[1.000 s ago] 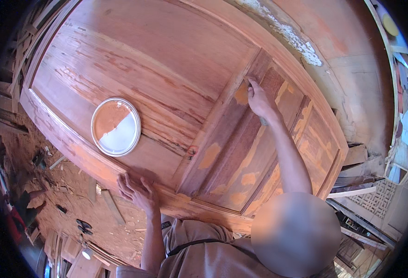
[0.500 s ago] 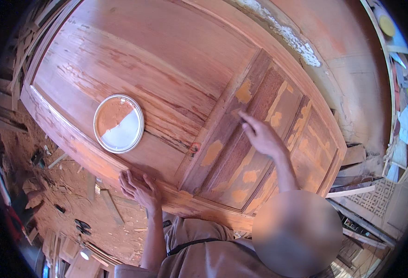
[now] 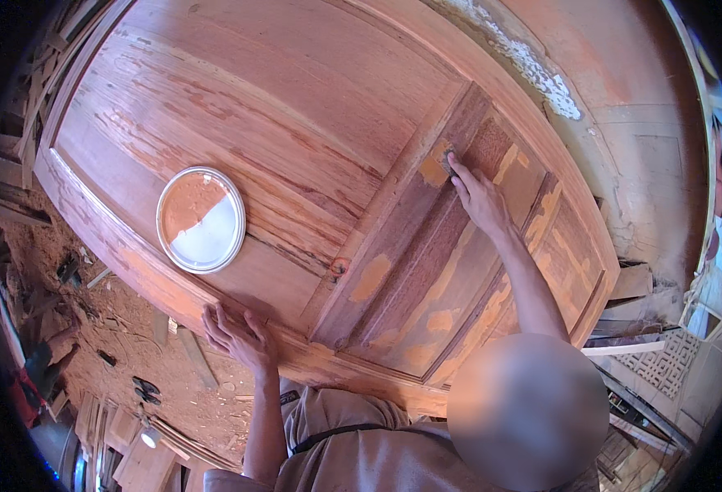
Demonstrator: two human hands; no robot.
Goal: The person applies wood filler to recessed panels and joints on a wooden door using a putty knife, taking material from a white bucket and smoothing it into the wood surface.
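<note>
Wooden door (image 3: 295,107) | under right hand (image 3: 484,203) | left hand (image 3: 242,338) on near edge (image 3: 154,275)

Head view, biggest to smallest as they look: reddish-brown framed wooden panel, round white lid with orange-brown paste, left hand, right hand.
1. Wooden panel
2. White lid
3. Left hand and right hand: about alike, not ranked

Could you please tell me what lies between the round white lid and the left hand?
The head view shows only reddish wooden panel and its framing between lid and left hand.
</note>
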